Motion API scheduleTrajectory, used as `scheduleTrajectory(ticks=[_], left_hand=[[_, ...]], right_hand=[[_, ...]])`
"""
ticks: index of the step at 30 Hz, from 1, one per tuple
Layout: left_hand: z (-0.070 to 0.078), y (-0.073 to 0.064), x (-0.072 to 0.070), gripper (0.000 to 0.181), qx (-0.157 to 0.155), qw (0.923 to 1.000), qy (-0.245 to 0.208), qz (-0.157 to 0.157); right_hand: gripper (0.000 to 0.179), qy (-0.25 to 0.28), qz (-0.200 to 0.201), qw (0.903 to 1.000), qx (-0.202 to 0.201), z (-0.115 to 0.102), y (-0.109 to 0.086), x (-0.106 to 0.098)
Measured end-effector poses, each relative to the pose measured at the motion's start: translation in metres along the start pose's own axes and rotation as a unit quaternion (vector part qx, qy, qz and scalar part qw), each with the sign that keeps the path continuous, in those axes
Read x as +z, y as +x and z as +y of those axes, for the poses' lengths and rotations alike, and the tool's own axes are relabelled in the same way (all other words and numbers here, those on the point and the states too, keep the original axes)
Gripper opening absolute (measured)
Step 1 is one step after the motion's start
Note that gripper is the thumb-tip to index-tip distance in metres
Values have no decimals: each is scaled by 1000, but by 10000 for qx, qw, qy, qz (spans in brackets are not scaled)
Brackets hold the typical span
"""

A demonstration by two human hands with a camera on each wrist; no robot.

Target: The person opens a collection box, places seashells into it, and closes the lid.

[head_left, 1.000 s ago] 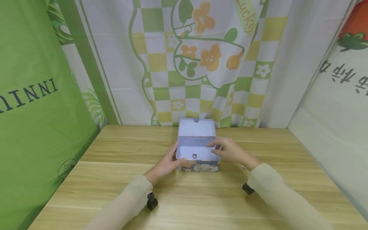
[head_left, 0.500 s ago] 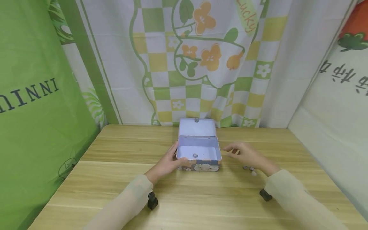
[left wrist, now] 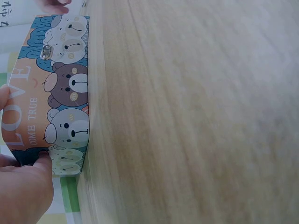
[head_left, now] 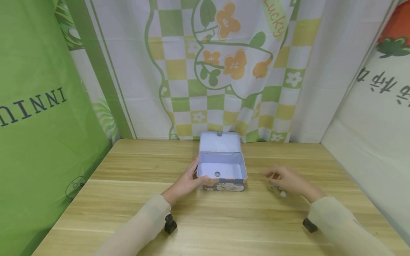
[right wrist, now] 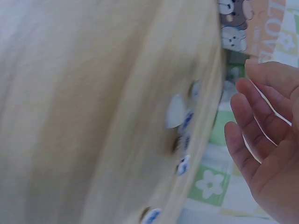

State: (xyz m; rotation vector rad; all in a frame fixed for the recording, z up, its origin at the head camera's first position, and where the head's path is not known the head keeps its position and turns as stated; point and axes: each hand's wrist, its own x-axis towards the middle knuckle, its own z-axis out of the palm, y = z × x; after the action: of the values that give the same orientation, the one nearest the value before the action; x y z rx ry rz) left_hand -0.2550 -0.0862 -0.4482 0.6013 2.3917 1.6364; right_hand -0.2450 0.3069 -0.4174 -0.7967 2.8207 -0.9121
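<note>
A lidded tin box [head_left: 229, 185] stands on the table, its lid [head_left: 219, 142] tipped back. I see bare pale inner walls and a metal clasp piece. Cartoon bears and "LOVE" cover its front in the left wrist view. My left hand [head_left: 184, 183] holds the box at its left front corner, thumb [left wrist: 43, 163] against the front. To the right, my right hand [head_left: 289, 181] hovers over the table with loosely bent fingers, holding nothing. Close beneath it lie several small roundish pieces [head_left: 282, 193], white and blue in the right wrist view; their kind is unclear.
The wooden table [head_left: 224, 224] reaches a patterned curtain [head_left: 179, 89] just behind the lid. A green cloth [head_left: 48, 142] hangs on the left, a white cloth [head_left: 368, 142] on the right. A thin dark wire loop [head_left: 74, 186] shows at the left table edge.
My right hand has come out from over the box and moved right, towards the small pieces. The left hand and the box have stayed in place.
</note>
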Motion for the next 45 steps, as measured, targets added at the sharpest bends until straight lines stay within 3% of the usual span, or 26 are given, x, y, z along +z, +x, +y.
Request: scheduleTrajectory(ticks=[4, 15, 33, 45], left_hand=[[-1, 0, -1, 94, -41, 10000, 17, -56], [-2, 0, -1, 93, -143, 9999, -41, -78], [-1, 1, -1, 95, -96, 9999, -3, -58], [-3, 2, -1, 95, 46, 9999, -58, -75]], right_hand=[[26, 115, -121, 9995, 274, 10, -5, 4], [18, -295, -95, 9994, 171, 24, -13, 11], [16, -120, -175, 9992, 337, 19, -12, 7], [21, -126, -63, 9993, 358, 1, -6, -5]])
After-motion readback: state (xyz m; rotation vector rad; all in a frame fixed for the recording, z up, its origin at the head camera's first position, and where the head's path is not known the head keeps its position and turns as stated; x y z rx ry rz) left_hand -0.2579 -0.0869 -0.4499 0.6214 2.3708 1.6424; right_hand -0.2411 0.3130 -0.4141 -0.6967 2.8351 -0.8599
